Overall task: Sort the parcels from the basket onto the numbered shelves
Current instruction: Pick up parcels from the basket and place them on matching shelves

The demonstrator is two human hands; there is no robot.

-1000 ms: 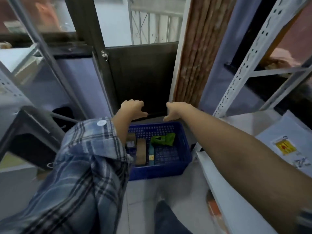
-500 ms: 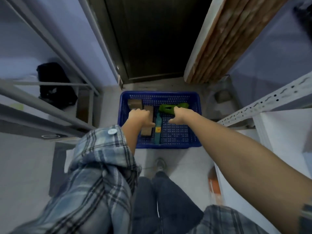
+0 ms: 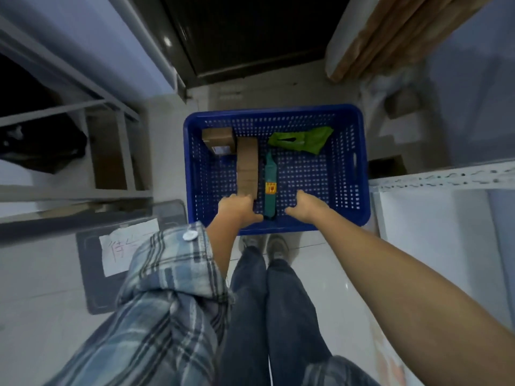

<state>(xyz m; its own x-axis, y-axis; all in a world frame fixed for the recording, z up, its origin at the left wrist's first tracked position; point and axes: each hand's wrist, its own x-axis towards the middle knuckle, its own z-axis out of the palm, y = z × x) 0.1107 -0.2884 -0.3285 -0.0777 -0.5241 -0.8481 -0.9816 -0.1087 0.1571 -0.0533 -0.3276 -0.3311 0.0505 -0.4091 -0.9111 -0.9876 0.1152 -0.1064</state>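
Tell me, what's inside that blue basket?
The blue basket holds a small cardboard box, a long brown parcel, a slim teal packet and a green bag. Both hands hide the near ends of the parcels.
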